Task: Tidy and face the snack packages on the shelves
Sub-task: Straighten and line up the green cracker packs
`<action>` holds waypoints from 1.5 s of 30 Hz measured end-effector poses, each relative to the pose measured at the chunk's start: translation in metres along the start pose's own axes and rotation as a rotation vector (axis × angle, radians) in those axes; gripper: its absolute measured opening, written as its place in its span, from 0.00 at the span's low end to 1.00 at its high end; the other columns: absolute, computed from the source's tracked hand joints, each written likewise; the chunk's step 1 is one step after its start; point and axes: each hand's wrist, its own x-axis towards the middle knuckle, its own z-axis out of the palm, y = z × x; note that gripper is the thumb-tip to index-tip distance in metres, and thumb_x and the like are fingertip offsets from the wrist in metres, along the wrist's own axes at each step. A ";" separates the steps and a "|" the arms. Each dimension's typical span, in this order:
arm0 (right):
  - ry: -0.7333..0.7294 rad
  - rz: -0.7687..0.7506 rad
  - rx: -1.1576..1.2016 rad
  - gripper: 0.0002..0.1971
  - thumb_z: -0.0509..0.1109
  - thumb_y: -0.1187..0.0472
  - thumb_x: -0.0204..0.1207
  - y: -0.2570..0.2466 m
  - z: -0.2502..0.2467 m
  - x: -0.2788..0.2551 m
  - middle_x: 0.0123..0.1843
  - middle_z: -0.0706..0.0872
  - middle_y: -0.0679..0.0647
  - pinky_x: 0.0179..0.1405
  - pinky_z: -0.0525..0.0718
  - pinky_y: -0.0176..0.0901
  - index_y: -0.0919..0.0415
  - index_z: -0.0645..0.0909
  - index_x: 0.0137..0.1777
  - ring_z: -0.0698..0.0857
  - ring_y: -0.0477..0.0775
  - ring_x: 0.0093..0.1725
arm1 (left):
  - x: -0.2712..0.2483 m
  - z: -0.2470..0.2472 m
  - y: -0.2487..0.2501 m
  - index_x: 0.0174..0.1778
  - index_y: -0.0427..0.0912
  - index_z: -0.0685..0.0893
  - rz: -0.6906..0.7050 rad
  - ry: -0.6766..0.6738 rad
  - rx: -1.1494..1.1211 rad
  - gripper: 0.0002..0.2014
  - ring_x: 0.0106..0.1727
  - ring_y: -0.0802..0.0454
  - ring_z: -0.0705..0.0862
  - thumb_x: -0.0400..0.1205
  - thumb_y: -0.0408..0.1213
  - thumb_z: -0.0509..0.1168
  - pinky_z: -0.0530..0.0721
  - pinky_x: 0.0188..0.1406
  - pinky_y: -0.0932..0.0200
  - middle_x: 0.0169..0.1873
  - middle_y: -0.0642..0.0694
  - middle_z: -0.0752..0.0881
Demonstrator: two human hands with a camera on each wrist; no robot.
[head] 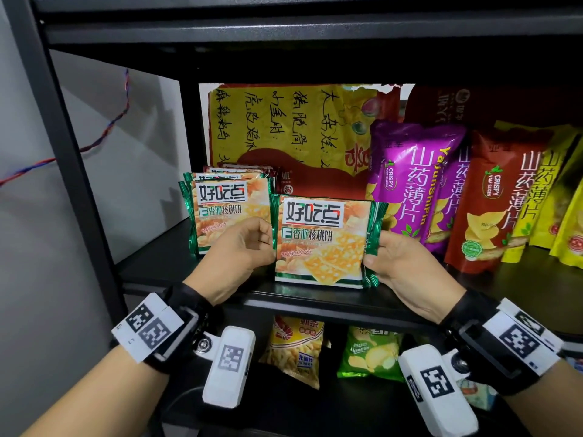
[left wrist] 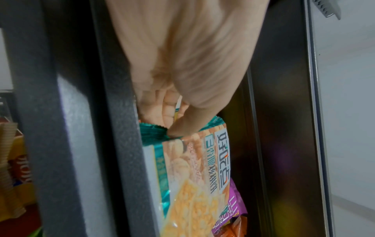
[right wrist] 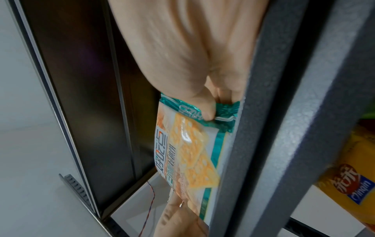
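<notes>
A green-edged walnut cracker packet (head: 325, 241) stands upright, label forward, near the front edge of the black shelf (head: 315, 298). My left hand (head: 243, 250) pinches its left crimped edge (left wrist: 156, 131), thumb in front and fingers behind. My right hand (head: 391, 257) pinches its right crimped edge (right wrist: 221, 112) the same way. A stack of matching cracker packets (head: 227, 209) stands just behind and to the left. Purple yam-slice bags (head: 413, 181) stand to the right of the held packet.
Red (head: 495, 200) and yellow yam-slice bags (head: 549, 190) fill the shelf's right side. A large yellow and red bag with handwriting (head: 293, 130) leans at the back. The lower shelf holds a yellow snack bag (head: 296, 348) and a green chip bag (head: 369, 351). A dark upright post (head: 63, 146) frames the left.
</notes>
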 end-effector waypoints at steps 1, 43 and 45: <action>-0.004 -0.001 -0.028 0.22 0.58 0.85 0.80 0.001 -0.001 0.000 0.54 0.93 0.55 0.58 0.88 0.43 0.59 0.84 0.57 0.92 0.50 0.54 | 0.000 -0.001 -0.001 0.38 0.39 0.77 -0.011 -0.006 0.048 0.19 0.37 0.51 0.76 0.75 0.08 0.64 0.78 0.42 0.64 0.36 0.43 0.77; 0.050 -0.301 -0.016 0.13 0.58 0.65 0.88 -0.056 0.004 -0.004 0.48 0.92 0.62 0.39 0.92 0.61 0.66 0.84 0.51 0.92 0.61 0.47 | -0.012 0.015 0.054 0.52 0.53 0.88 0.260 0.221 0.493 0.16 0.54 0.55 0.80 0.77 0.26 0.68 0.77 0.54 0.57 0.57 0.48 0.86; 0.104 -0.506 -0.352 0.13 0.61 0.61 0.84 -0.051 0.010 -0.008 0.34 0.86 0.50 0.37 0.84 0.48 0.60 0.82 0.39 0.84 0.46 0.35 | -0.019 0.028 0.063 0.52 0.51 0.82 0.296 0.122 0.431 0.09 0.53 0.54 0.78 0.77 0.46 0.67 0.74 0.55 0.62 0.54 0.42 0.85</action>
